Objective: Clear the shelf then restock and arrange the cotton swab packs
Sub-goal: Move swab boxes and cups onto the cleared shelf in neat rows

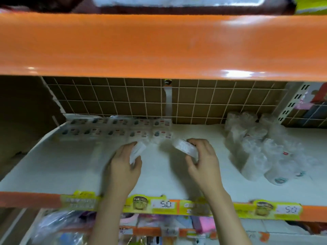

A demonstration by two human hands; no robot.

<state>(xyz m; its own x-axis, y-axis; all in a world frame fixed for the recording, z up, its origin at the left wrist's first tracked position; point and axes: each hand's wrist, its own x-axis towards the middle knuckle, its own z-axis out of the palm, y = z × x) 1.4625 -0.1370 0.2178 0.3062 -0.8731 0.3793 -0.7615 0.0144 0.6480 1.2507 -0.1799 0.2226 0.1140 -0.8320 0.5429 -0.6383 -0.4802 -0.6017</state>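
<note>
Hands meet over the white shelf (70, 167), and we see each one busy; our left hand (126, 167) curls round a small white pack (138, 151), thumb on its near side; our right hand (203, 160) grips a second white pack (185, 147), tilted, just above the shelf board; two rows of cotton swab packs (116, 128) lie flat at the back left, against the grid panel (203, 101); clear plastic bags (260, 142) sit heaped to the right, well apart from the rows; yellow price labels (159, 204) line the shelf's front edge.
</note>
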